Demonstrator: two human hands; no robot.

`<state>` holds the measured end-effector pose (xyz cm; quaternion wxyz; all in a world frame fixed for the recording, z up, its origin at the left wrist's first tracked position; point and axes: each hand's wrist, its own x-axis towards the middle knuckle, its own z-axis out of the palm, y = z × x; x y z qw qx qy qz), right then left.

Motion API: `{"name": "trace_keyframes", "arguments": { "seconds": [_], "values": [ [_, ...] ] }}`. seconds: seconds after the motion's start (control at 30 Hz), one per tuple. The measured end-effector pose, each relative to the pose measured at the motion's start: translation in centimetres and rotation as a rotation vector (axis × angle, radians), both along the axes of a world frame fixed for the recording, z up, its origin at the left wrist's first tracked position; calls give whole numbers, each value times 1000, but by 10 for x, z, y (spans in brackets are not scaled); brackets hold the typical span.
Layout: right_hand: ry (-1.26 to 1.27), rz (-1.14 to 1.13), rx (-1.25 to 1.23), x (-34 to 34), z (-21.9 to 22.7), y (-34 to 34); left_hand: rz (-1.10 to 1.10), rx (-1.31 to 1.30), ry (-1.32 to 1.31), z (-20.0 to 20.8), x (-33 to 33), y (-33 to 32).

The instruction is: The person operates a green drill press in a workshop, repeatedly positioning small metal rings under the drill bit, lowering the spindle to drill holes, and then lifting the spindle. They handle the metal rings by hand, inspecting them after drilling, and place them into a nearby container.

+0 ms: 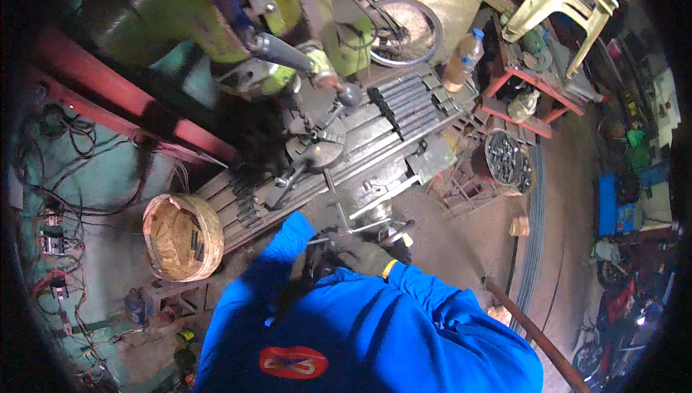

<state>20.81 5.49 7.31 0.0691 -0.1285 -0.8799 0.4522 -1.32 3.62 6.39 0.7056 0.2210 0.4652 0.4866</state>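
My left hand (322,215), in a dark glove, is at the front edge of the machine table (238,220), beside a thin bent metal rod (333,190). Its fingers are blurred and in shadow. Close to my body, my right hand (366,254), in a grey glove with a yellow cuff, is curled by a short metal bar (317,240); what lies inside its fingers is hidden. Beyond both hands, a round clamping chuck (317,144) is mounted on the slotted table, under the machine's ball-ended lever (349,94). Several dark metal bars (411,104) lie side by side to its right.
At the left stands a round tub (184,238) with dark pieces inside. A bottle (463,60) stands at the table's right end. Farther right are a bucket of metal parts (507,162), a red stand (515,97) and long rods (533,227) on the floor. Cables (72,133) hang at left.
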Motion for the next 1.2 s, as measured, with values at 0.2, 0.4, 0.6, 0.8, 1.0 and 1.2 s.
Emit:
{"name": "trace_keyframes", "arguments": {
  "seconds": [0.2,0.4,0.6,0.8,1.0,1.2],
  "values": [
    [-423,-509,162,32,-47,101,294,-136,-308,-35,2,4],
    [82,-370,149,-106,89,161,414,-158,-287,-9,18,6],
    [81,-208,616,-178,78,168,143,267,301,-111,-10,-2],
    [598,-300,317,-147,112,148,496,-210,-171,-24,16,1],
    [596,-370,-412,-174,46,148,429,-94,-58,-48,14,-1],
    [712,-266,-692,-173,69,150,451,-127,29,-31,11,6]
  ]
}}
